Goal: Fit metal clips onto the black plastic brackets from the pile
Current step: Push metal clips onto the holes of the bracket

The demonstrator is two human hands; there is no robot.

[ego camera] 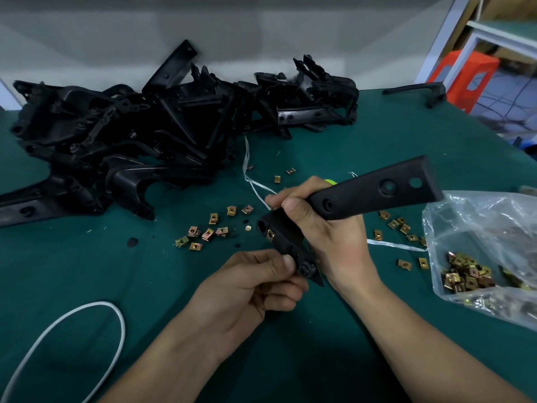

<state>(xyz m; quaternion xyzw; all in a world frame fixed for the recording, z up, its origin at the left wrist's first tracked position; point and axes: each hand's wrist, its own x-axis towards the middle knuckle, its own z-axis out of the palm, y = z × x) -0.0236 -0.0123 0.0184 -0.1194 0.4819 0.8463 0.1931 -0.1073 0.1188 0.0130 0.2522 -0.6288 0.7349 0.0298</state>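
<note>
The held bracket (374, 193) is matte black moulded plastic: a long flat arm with two round holes near its wide upper-right end, narrowing to a blocky lower section with ribs and a round boss. It is lifted clear of the table, tilted from upper right down to lower left. One brass-coloured metal clip (270, 234), a small folded square with a centre hole, sits on the edge of the lower section. The right hand (325, 228) is wrapped round the middle of the bracket, fingers curled over the top and thumb laid along the near face, wrist bent downward. The left hand (252, 289) pinches the lower end between thumb tip and curled fingers, palm turned inward. The pile of brackets (130, 135), glossy to matte black and tangled, lies across the far left of the green cloth table cover (87, 286). Loose clips (203, 231) are scattered between the pile and the hands. More clips (465, 274) lie heaped in a crinkled clear plastic bag (494, 228) at the right. A smooth white cord (116, 321) loops at the near left.
</note>
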